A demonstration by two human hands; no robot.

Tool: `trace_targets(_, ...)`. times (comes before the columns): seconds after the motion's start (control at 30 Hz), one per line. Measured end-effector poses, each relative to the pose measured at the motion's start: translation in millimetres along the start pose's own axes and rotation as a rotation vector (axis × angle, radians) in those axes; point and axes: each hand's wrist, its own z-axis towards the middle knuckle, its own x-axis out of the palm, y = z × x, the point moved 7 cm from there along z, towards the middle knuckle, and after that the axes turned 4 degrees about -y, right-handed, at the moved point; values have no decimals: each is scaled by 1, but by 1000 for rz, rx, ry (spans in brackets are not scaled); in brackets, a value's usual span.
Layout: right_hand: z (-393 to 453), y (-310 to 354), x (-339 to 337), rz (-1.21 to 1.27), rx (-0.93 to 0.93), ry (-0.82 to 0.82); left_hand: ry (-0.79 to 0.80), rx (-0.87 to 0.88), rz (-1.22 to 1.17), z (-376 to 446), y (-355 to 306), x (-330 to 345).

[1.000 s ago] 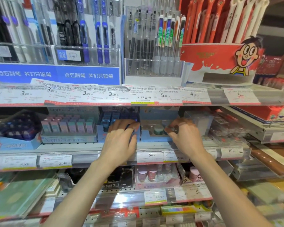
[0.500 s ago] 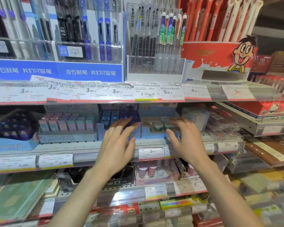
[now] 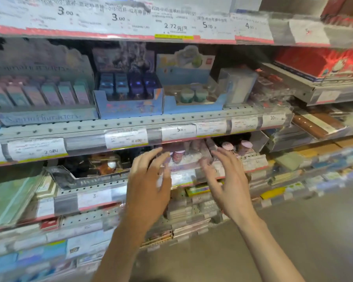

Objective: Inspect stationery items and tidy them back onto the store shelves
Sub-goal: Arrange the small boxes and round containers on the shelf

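My left hand (image 3: 149, 184) and my right hand (image 3: 226, 180) hover with fingers spread in front of a clear display tray (image 3: 183, 159) of small pink-capped items on a lower shelf. Neither hand holds anything. The tray sits between the two hands, just past the fingertips. One shelf up stand a light blue display box (image 3: 192, 104) with two green round items and a darker blue box (image 3: 128, 106) of small blue and purple packs. The picture is blurred by motion.
A grey box of pastel erasers (image 3: 45, 115) sits at the left of the upper shelf. A dark tray (image 3: 86, 178) lies left of my hands. Price-tag rails (image 3: 177, 132) edge each shelf. Notebooks and packs fill the low shelves; bare floor (image 3: 314, 231) is at the right.
Both hands have left the light blue box on the middle shelf and dropped to the shelf below. The view has tilted down, so the pen displays are out of sight.
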Motion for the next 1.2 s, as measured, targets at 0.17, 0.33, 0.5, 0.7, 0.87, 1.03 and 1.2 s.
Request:
trace_targets(0.17, -16, -62, 3, 63, 157, 78, 53, -149, -102, -30, 12, 47)
trace_targets(0.33, -5, -132, -5, 152, 258, 122, 24, -269, -26, -37, 0, 98)
trace_targets(0.5, 19, -197, -23, 177, 245, 201, 37, -420, 39, -36, -33, 143)
trace_targets(0.7, 38, -238, -33, 192, 239, 259, 54, -434, 154, -29, -53, 173)
trace_targets(0.87, 50, -255, -45, 148, 243, 230, 78, -432, 153, -22, -49, 176)
trace_targets(1.03, 56, -247, -49, 74, 242, 176, 79, -381, 134, -14, -37, 162)
trace_targets(1.2, 69, -196, -27, 5, 110, 190, 83, -340, 151, -16, -11, 136)
